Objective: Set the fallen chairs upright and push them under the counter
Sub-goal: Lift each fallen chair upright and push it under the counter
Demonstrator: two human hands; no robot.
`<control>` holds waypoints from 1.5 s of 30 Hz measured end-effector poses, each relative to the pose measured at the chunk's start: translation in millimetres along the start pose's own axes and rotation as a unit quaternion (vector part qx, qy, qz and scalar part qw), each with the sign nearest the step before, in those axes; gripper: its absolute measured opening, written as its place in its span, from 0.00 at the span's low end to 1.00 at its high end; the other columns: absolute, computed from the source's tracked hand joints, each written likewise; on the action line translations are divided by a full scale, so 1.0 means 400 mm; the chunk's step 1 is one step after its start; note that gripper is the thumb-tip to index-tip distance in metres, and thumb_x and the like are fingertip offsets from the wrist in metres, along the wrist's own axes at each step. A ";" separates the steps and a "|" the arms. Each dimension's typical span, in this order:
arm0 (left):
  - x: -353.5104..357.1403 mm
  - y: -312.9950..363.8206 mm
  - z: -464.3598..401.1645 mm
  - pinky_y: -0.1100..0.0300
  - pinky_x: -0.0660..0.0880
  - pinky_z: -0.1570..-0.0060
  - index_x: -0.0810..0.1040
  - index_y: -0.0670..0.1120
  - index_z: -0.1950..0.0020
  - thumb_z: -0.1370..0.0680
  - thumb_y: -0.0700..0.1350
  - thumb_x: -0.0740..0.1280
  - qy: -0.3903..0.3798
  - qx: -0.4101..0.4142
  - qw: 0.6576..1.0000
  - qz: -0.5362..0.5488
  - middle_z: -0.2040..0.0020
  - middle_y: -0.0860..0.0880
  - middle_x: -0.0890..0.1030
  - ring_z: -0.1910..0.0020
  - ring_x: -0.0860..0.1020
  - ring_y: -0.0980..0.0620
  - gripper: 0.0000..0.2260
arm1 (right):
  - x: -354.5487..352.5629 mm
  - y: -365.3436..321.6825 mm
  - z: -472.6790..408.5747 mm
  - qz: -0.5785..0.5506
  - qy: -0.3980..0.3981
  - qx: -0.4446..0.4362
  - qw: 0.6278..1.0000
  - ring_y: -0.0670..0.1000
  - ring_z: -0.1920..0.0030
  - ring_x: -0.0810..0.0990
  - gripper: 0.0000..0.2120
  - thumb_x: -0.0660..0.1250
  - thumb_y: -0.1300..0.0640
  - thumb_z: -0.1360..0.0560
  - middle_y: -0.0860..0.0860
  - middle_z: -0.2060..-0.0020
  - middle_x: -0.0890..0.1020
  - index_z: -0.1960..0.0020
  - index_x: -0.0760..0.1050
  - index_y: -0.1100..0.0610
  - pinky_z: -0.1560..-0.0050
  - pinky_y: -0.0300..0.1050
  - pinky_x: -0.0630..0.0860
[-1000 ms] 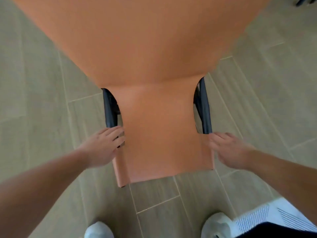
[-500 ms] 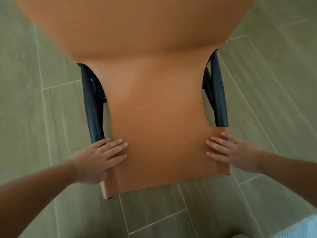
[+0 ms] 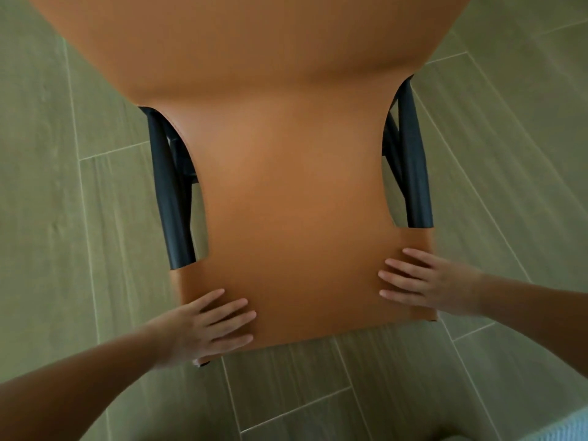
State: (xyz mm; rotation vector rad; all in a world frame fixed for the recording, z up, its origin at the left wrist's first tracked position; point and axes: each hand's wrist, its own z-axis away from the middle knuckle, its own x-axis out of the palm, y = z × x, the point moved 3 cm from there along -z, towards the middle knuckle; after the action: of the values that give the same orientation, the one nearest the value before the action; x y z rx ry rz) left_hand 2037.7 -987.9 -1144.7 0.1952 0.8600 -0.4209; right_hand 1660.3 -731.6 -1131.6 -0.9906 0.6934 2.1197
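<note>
- Chair [image 3: 296,192], covered in orange-tan leather, fills the middle and top of the head view, seen from above and behind its backrest.
- Backrest narrows at the waist and widens again at its near edge, which lies closest to the person.
- Two black metal frame tubes show through the cut-outs at the waist: the left tube [image 3: 168,198] and the right tube [image 3: 413,160], each running under the leather.
- The left hand [image 3: 203,329] lies flat on the near left corner of the backrest, fingers [image 3: 232,316] spread and stretched over the leather; its grip is released, palm pressing rather than clasping.
- The right hand [image 3: 436,281] rests on the near right corner, fingers straight and pointing inward across the leather; its grip is likewise released.
- Both bare forearms reach in from the lower corners of the view.
- The floor [image 3: 509,186] of grey-green wood-look tiles with pale grout lines surrounds the chair on every visible side.
- A pale blue patch of fabric [image 3: 572,428] shows at the lower right corner.
</note>
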 end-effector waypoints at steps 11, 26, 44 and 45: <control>0.012 0.009 0.002 0.33 0.23 0.35 0.37 0.54 0.20 0.25 0.65 0.59 0.025 0.009 1.000 0.014 0.23 0.45 0.29 0.24 0.29 0.41 0.43 | 0.019 -0.037 0.005 -0.073 -0.039 -0.019 0.996 0.66 0.24 0.36 0.54 0.73 0.47 0.31 0.59 0.21 0.46 0.20 0.37 0.46 0.29 0.66 0.28; 0.005 0.035 -0.004 0.33 0.23 0.36 0.35 0.58 0.21 0.21 0.64 0.56 0.073 -0.065 0.995 0.037 0.21 0.44 0.38 0.23 0.35 0.39 0.38 | -0.065 -0.065 -0.020 -0.107 0.013 0.083 0.991 0.65 0.25 0.60 0.50 0.75 0.34 0.37 0.62 0.25 0.63 0.22 0.60 0.53 0.30 0.69 0.55; -0.068 0.102 -0.125 0.27 0.26 0.38 0.26 0.56 0.24 0.29 0.57 0.72 0.045 -0.235 0.964 0.120 0.27 0.43 0.21 0.29 0.21 0.39 0.56 | -0.081 -0.151 -0.117 -0.134 -0.050 0.186 0.972 0.66 0.24 0.34 0.50 0.61 0.51 0.20 0.59 0.23 0.32 0.31 0.16 0.50 0.32 0.75 0.42; -0.069 0.103 -0.127 0.26 0.27 0.38 0.26 0.56 0.24 0.30 0.57 0.73 0.042 -0.243 0.961 0.125 0.27 0.43 0.21 0.29 0.21 0.39 0.57 | -0.082 -0.153 -0.119 -0.131 -0.048 0.189 0.972 0.66 0.24 0.34 0.48 0.60 0.51 0.20 0.59 0.23 0.32 0.31 0.16 0.50 0.32 0.76 0.42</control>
State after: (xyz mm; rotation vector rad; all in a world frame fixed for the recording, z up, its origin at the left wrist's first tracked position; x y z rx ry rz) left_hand 2004.5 -926.1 -1156.1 -0.1337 0.9830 0.0425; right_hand 1743.5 -738.5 -1143.0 -0.7212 0.8301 1.7127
